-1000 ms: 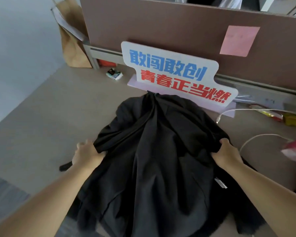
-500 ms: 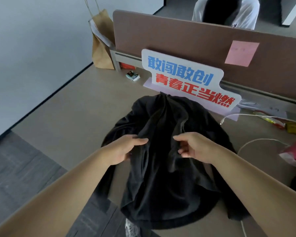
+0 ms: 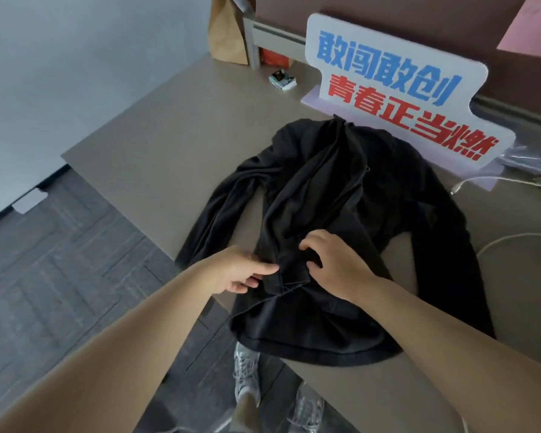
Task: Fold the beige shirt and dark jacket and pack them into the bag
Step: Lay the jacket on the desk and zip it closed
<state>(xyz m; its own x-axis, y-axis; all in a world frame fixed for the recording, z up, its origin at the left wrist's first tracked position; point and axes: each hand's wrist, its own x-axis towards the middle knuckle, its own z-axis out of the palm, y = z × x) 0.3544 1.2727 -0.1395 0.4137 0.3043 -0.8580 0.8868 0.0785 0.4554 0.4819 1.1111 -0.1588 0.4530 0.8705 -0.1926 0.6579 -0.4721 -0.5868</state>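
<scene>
Left hand [image 3: 241, 275] and right hand [image 3: 334, 267] each pinch the front edge of the dark jacket [image 3: 341, 182]. The desk [image 3: 175, 135] carries the jacket spread out, collar by the slogan sign [image 3: 397, 89], hem overhanging the near edge; a brown paper bag [image 3: 227, 35] stands at the far corner.

dark jacket [image 3: 341, 189]: matt black cloth, creased where I pinch it
desk [image 3: 169, 135]: smooth matt top
sign [image 3: 388, 82]: smooth white board, faint sheen
floor [image 3: 60, 276]: rough grey carpet
</scene>
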